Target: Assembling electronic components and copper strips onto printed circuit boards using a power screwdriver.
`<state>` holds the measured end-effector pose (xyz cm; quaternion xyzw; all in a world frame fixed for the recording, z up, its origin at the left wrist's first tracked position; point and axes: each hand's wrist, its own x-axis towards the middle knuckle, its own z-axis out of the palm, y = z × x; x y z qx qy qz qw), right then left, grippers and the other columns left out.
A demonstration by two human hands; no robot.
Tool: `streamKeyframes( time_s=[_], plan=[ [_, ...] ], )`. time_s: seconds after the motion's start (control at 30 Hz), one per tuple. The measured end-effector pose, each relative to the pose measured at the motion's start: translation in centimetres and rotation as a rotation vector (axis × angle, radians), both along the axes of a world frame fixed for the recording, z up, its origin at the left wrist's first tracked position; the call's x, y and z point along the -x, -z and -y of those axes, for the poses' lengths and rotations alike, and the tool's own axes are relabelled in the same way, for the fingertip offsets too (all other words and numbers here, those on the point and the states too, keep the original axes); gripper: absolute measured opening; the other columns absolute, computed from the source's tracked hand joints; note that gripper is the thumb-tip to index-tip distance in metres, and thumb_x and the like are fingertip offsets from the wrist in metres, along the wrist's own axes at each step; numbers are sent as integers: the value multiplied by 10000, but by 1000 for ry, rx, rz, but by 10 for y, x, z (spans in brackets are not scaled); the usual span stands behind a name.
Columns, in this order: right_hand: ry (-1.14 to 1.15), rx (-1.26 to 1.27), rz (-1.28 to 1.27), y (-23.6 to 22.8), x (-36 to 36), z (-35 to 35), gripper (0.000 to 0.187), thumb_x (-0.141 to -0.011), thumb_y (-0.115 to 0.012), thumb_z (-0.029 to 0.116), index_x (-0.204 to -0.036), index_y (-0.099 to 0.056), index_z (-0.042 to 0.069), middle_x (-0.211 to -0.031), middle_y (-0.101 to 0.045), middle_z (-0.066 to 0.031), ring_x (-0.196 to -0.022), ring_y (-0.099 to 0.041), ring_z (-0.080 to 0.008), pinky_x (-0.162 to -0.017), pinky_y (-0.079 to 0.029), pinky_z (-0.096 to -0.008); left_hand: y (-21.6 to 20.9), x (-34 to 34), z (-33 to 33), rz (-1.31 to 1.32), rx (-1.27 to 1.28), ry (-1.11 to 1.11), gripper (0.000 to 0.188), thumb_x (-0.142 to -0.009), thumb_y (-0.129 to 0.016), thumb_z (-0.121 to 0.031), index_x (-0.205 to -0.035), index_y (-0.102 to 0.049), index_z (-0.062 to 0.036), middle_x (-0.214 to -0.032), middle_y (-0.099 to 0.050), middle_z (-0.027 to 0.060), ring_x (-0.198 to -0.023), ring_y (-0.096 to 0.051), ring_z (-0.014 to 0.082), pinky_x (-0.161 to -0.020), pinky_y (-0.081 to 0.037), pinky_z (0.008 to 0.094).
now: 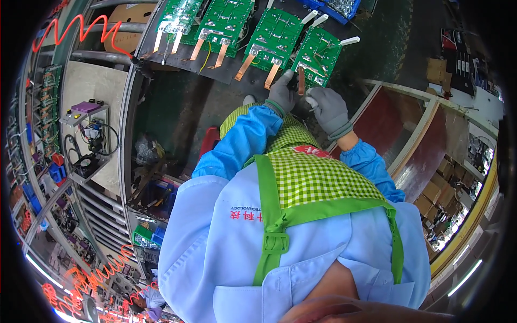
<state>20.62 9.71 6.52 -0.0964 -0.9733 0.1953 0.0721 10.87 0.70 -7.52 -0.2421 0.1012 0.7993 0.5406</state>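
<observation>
Both my hands wear grey gloves and are at the near edge of the rightmost green circuit board [319,52]. A flat copper strip [301,82] sticks out from that board toward me, between the hands. My left hand [282,92] is just left of the strip, fingers bent together by the board's corner; a small dark thing shows at its fingertips, too unclear to name. To the right of the strip's near end, my right hand [328,109] is closed, thumb and fingers pinched. What it pinches, if anything, is hidden.
More green circuit boards [276,37] with copper strips stand in a row to the left on a dark bench [229,69]. White plastic pieces [350,40] jut from the boards. A blue bin [340,9] is at the back. An orange coiled hose [81,29] hangs at left; metal-framed panels [406,116] stand right.
</observation>
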Motion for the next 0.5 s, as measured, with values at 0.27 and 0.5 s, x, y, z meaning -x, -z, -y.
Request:
streamKeyframes(
  time_s=[0.27, 0.5],
  plan=[
    [-87, 27, 234, -6, 24, 9, 129, -790, -553, 169, -911, -581, 137, -822, -594, -109, -775, -581, -289, -657, -461, -409, -42, 7, -1, -349, 247, 141, 248, -849, -585, -196, -1008, -548, -9, -830, -582, 67, -721, -578, 171, -628, -490, 301],
    [15, 352, 291, -38, 45, -16, 327, -678, -702, 374, -836, -598, 107, -787, -615, -84, -707, -601, -252, -619, -470, -354, -41, 17, -2, -850, 484, 268, 186, -848, -572, -193, -928, -588, -26, -708, -583, 22, -587, -533, 94, -491, -425, 239]
  ],
)
